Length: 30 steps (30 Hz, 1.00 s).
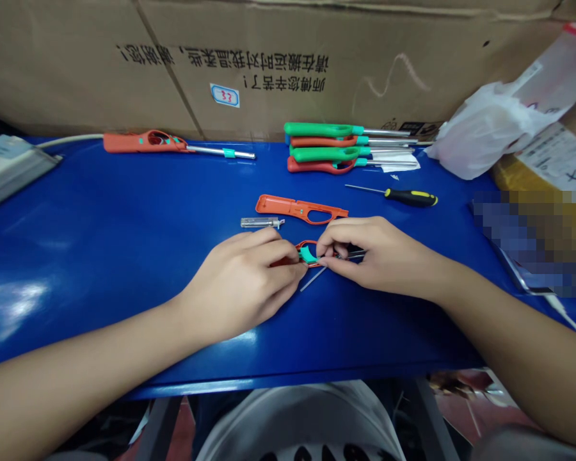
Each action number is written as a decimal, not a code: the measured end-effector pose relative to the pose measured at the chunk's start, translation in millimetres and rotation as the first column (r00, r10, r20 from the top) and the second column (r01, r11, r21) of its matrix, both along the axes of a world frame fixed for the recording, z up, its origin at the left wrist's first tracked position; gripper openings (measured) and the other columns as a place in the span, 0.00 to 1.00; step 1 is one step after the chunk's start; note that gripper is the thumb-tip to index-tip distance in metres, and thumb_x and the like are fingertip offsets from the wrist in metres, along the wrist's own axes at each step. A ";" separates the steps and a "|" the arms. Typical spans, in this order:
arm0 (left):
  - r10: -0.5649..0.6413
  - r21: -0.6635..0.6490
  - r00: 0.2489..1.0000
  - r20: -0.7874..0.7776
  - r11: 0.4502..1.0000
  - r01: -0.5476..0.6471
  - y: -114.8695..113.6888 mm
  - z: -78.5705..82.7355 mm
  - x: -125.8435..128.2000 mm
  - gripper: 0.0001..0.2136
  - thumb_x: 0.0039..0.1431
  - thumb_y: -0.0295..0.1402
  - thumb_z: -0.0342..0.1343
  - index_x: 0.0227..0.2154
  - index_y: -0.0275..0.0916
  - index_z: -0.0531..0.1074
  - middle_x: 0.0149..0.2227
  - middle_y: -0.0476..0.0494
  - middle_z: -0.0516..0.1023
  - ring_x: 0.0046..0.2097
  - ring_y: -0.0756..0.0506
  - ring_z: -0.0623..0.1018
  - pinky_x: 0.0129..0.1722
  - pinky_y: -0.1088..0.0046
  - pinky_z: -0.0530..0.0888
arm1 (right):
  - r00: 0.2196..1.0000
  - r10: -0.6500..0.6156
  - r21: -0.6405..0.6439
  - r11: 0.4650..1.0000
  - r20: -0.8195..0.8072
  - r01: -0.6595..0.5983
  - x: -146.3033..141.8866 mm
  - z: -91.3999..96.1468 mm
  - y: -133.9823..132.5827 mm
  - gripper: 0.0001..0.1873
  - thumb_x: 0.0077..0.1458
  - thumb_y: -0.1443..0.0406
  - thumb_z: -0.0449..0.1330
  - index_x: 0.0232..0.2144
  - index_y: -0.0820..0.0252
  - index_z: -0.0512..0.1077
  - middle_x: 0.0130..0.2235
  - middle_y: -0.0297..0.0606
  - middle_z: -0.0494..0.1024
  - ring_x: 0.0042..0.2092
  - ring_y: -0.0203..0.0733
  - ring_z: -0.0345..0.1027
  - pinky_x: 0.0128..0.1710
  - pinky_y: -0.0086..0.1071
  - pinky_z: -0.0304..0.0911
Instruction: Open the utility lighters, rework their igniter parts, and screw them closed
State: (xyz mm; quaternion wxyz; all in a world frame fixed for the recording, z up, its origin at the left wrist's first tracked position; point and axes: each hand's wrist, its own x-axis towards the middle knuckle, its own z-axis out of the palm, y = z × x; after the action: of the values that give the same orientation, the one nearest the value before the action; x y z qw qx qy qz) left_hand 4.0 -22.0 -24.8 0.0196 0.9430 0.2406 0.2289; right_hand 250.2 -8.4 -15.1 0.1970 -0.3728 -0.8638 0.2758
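Note:
Both my hands meet over an opened orange lighter half (308, 244) with a green trigger (308, 255), low over the blue table. My left hand (252, 275) is closed on the left part of this lighter half, covering most of it. The fingers of my right hand (365, 250) pinch at its right end, where a metal tube (356, 254) shows; exactly what they pinch is hidden. A thin pale tube (313, 279) slants below the fingertips. Just beyond lie the other orange casing half (281, 205) and a clear fuel tank (260, 222).
On the blue table (100, 256), a whole orange lighter (141, 142) lies back left. Several green and orange lighters (324, 153) are stacked behind. A screwdriver (413, 197) rests right of centre. A cardboard box (269, 70) walls the back; a power strip (9, 169) and a plastic bag (484, 134) flank it.

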 end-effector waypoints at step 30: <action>0.320 -0.198 0.938 -0.131 0.919 -0.341 46.8 13.4 -30.0 0.10 0.64 0.35 0.61 0.44 0.37 0.81 0.45 0.40 0.81 0.46 0.38 0.79 0.47 0.60 0.76 | 0.981 0.135 0.165 0.974 0.139 -0.157 -0.6 -0.2 -9.0 0.04 0.66 0.67 0.60 0.42 0.57 0.75 0.46 0.37 0.78 0.49 0.43 0.72 0.51 0.39 0.64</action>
State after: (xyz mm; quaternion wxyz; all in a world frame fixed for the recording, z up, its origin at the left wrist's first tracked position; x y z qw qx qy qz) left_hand -26.0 24.7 -11.4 0.0721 0.8908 0.4206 0.1558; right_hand 249.6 -17.3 -15.3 0.1530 -0.3063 -0.9205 0.1883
